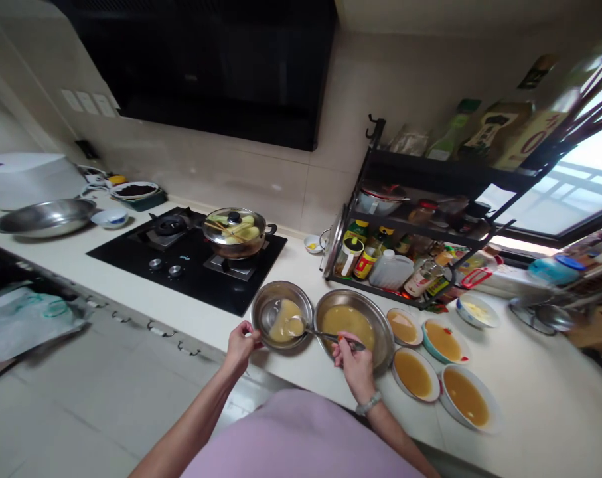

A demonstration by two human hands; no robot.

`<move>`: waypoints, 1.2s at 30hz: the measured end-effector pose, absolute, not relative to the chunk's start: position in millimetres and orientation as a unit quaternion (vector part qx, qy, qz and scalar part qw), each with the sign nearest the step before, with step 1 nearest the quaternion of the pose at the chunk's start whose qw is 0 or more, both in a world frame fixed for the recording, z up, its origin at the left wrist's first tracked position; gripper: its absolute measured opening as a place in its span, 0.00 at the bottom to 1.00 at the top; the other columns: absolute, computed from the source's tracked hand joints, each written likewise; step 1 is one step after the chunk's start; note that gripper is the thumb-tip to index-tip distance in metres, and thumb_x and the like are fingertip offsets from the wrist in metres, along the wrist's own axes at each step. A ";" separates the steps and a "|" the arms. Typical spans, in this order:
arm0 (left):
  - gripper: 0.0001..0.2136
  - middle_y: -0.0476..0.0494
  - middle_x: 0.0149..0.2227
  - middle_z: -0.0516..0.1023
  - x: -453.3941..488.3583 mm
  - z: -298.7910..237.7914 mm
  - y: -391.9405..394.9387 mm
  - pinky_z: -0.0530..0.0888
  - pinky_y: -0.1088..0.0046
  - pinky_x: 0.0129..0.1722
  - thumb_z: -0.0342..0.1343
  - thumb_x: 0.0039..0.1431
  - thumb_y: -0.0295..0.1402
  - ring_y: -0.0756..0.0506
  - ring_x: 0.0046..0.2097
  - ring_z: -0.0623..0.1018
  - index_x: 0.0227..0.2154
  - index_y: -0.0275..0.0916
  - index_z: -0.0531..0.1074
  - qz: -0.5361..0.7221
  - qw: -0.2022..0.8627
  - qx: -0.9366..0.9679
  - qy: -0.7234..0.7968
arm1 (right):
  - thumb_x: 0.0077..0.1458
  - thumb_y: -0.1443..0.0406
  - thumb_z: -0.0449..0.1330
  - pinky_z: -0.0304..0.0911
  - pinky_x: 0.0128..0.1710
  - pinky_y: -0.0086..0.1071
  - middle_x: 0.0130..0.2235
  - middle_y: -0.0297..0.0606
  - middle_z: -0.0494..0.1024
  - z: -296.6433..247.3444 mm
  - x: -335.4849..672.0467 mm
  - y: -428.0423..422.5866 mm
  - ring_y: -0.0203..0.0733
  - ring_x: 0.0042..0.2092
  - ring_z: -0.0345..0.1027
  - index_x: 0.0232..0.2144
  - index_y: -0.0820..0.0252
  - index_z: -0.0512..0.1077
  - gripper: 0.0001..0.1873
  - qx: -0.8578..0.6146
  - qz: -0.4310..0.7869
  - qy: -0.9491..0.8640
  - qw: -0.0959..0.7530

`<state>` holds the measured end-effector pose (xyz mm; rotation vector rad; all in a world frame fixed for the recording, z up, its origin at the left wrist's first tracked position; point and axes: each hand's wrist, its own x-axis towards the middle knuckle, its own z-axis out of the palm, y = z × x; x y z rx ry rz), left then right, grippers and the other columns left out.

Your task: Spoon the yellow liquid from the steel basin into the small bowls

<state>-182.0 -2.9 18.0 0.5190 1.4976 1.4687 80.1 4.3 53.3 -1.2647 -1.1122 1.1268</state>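
Observation:
My left hand [241, 346] pinches the near-left rim of a small steel bowl [261, 307], which stands on the counter beside the stove. Pale yellowish liquid [283, 318] pools on the right side of that bowl. My right hand [354, 362] is closed around the dark handle of a metal spoon [297, 326], whose head rests in the liquid. The hand hovers over a larger steel bowl [387, 332] of similar yellow-brown liquid, right beside the small one. Several bowls of orange-brown liquid, including a white bowl [437, 392], stand to the right.
A lidded glass-topped pot [235, 239] sits on the right burner of the black stove [206, 279]. Behind the bowls stands a black rack [430, 229] with bottles and jars. A wide steel basin [46, 216] lies far left; a small bowl [477, 312] stands right.

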 end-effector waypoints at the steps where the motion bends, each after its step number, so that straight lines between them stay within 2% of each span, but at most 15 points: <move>1: 0.17 0.59 0.17 0.64 -181.8 18.6 -3.1 0.74 0.70 0.22 0.62 0.33 0.33 0.52 0.19 0.69 0.18 0.41 0.56 0.600 0.470 0.211 0.612 | 0.44 0.44 0.63 0.62 0.15 0.27 0.19 0.33 0.73 54.2 81.2 4.6 0.35 0.16 0.63 0.35 0.64 0.72 0.29 -0.532 0.479 -0.449 0.535; 15: 0.16 0.59 0.12 0.62 -184.3 19.1 -5.1 0.73 0.74 0.20 0.63 0.30 0.32 0.54 0.17 0.65 0.16 0.41 0.57 0.598 0.487 0.167 0.614 | 0.43 0.52 0.68 0.62 0.17 0.26 0.23 0.37 0.76 79.3 100.9 1.3 0.35 0.20 0.66 0.36 0.64 0.71 0.24 -0.509 0.487 -0.369 0.606; 22: 0.16 0.59 0.13 0.63 -183.6 16.1 -7.2 0.72 0.74 0.20 0.62 0.31 0.31 0.54 0.17 0.66 0.17 0.40 0.56 0.600 0.482 0.176 0.613 | 0.41 0.52 0.69 0.62 0.18 0.26 0.24 0.37 0.77 85.1 137.3 2.2 0.35 0.21 0.67 0.37 0.63 0.71 0.26 -0.539 0.442 -0.351 0.625; 28: 0.15 0.59 0.16 0.63 -180.4 24.3 -7.5 0.73 0.73 0.21 0.61 0.33 0.32 0.53 0.18 0.68 0.18 0.41 0.56 0.595 0.469 0.211 0.618 | 0.43 0.49 0.66 0.65 0.21 0.31 0.23 0.39 0.76 77.3 169.8 -0.3 0.40 0.22 0.68 0.37 0.64 0.72 0.27 -0.587 0.361 -0.401 0.604; 32: 0.16 0.60 0.16 0.62 -180.6 26.6 -6.5 0.73 0.73 0.21 0.61 0.32 0.32 0.54 0.18 0.67 0.17 0.40 0.56 0.591 0.470 0.214 0.620 | 0.49 0.49 0.62 0.67 0.21 0.33 0.22 0.38 0.75 75.3 181.3 -8.7 0.39 0.19 0.66 0.38 0.64 0.73 0.24 -0.601 0.310 -0.476 0.562; 36: 0.14 0.60 0.15 0.62 -182.3 23.0 -5.7 0.73 0.73 0.22 0.60 0.32 0.31 0.54 0.19 0.66 0.17 0.40 0.57 0.592 0.471 0.205 0.621 | 0.54 0.55 0.59 0.68 0.21 0.33 0.29 0.42 0.77 80.6 181.2 -16.9 0.39 0.23 0.68 0.37 0.60 0.77 0.16 -0.554 0.238 -0.605 0.520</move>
